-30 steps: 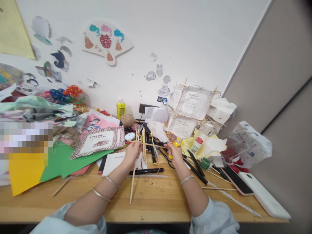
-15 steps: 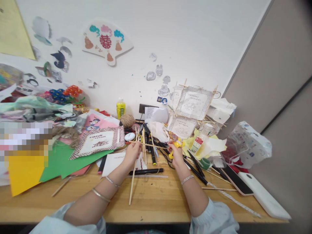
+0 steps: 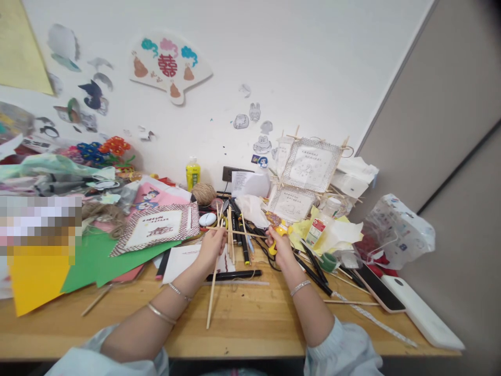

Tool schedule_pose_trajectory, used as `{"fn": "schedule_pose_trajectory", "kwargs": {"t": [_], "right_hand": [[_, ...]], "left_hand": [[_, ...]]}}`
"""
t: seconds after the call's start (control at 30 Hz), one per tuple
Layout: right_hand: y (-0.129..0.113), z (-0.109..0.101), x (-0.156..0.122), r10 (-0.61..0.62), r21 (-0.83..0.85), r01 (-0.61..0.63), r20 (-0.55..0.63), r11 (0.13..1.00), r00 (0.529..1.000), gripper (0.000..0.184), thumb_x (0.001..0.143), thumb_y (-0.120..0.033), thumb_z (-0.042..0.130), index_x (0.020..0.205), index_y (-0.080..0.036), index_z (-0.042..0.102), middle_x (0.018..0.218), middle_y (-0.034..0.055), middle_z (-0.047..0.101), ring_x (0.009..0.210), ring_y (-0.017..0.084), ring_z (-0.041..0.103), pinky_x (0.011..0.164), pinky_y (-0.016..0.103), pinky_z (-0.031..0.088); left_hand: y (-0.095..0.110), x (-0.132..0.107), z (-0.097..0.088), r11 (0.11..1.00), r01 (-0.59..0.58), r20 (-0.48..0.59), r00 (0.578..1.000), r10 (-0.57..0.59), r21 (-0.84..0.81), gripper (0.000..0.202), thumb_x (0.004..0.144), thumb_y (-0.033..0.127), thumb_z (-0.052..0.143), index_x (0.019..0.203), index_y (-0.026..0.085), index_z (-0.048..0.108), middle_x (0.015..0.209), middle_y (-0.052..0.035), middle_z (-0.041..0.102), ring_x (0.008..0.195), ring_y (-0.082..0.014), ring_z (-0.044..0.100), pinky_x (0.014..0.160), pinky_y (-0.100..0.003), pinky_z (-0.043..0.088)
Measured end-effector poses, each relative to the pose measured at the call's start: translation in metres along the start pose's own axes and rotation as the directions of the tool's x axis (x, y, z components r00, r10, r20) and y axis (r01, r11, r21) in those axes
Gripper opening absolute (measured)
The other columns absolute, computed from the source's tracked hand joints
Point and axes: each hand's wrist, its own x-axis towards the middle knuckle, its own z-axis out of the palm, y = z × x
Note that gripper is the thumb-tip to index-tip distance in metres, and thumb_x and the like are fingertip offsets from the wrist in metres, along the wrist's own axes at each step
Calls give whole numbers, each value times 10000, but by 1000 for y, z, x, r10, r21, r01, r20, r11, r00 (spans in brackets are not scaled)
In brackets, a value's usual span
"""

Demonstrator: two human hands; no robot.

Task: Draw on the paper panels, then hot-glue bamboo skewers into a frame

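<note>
My left hand [image 3: 213, 244] is closed around thin wooden sticks where they cross. One long stick [image 3: 212, 303] slants down from it toward the table's front edge. Another thin stick [image 3: 245, 233] runs crosswise from the left hand to my right hand [image 3: 278, 244]. The fingers of the right hand are closed at that stick's right end. Right against this hand is a yellow object [image 3: 282, 227] whose kind I cannot make out; it may be partly in the palm. More upright sticks [image 3: 230, 222] stand just behind the left hand.
Black markers [image 3: 235, 274] and a white sheet [image 3: 178, 263] lie near the hands. A framed paper panel [image 3: 156, 230] rests on green paper at left. Twine [image 3: 204, 194], a yellow bottle [image 3: 193, 174] and stick-framed panels [image 3: 313, 164] stand behind. Phone [image 3: 380, 287] at right.
The hands and the crossed sticks hold nearly the same pose. The whole view has shifted very slightly.
</note>
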Motion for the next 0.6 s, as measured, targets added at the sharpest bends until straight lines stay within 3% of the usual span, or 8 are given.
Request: {"fn": "schedule_pose_trajectory", "kwargs": {"t": [0.23, 0.37, 0.5, 0.6], "right_hand": [[-1, 1, 1, 7, -7, -7, -6, 1000, 1000, 449, 577, -581, 712, 703, -180, 554, 461, -73, 513, 340, 42, 373, 365, 190, 347], [-2, 0, 2, 51, 35, -51, -15, 998, 999, 525, 639, -706, 575, 656, -183, 527, 434, -72, 480, 317, 41, 343, 336, 188, 298], [0, -1, 3, 42, -35, -43, -28, 998, 999, 561, 707, -735, 465, 544, -200, 424, 386, -72, 419, 309, 47, 321, 333, 192, 290], [1, 0, 1, 18, -75, -20, -37, 997, 999, 549, 698, -724, 494, 540, -203, 434, 361, -74, 397, 307, 53, 320, 331, 198, 292]], "left_hand": [[1, 0, 0, 1000, 11, -5, 1000, -11, -4, 213, 709, 324, 496, 566, 196, 401, 391, 101, 299, 312, -43, 235, 308, -165, 187], [1, 0, 0, 1000, 10, -3, 1000, -10, -5, 231, 705, 329, 511, 561, 200, 385, 393, 101, 294, 316, -44, 239, 310, -165, 191], [1, 0, 0, 1000, 7, -2, 1000, -7, -6, 231, 706, 332, 513, 560, 197, 394, 395, 97, 301, 317, -43, 239, 312, -163, 190], [1, 0, 0, 1000, 5, -6, 1000, -5, -7, 221, 707, 329, 510, 565, 194, 407, 391, 97, 299, 315, -45, 241, 311, -164, 188]]}}
